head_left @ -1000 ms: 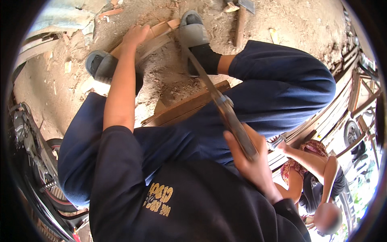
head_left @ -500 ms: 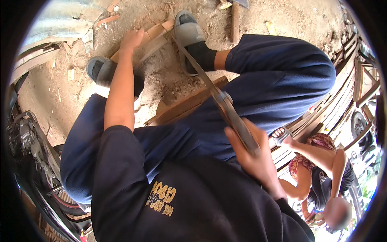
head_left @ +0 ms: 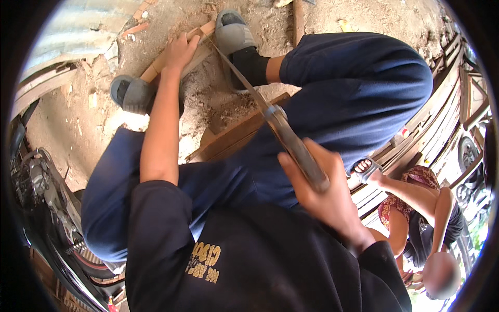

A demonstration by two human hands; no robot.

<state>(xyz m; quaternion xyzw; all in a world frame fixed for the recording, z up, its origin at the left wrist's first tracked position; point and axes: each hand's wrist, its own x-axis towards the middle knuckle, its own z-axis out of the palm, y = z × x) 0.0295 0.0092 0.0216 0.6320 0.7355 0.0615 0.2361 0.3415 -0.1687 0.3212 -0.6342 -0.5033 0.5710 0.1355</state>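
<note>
My left hand (head_left: 179,52), arm stretched toward my feet, grips a narrow wooden strip (head_left: 154,67) lying beside another piece of wood between my grey sandals (head_left: 135,96). My right hand (head_left: 330,200) is closed round the worn handle of a long, narrow saw (head_left: 291,143). Its blade runs diagonally up to the strip, meeting it just right of my left hand, near my right foot. Below my feet, a brown board (head_left: 228,135) lies partly hidden by my trousered legs.
Corrugated sheet metal (head_left: 67,36) lies at top left, a motorcycle (head_left: 39,182) at the left edge. A wooden-handled tool (head_left: 298,21) rests on the dirt. Stacked timber (head_left: 442,104) lines the right. Another person (head_left: 431,218) squats at lower right, close to my right elbow.
My left hand has shifted a little rightward along the strip. My right hand and the saw have moved slightly forward, toward upper left. The view has also shifted a little.
</note>
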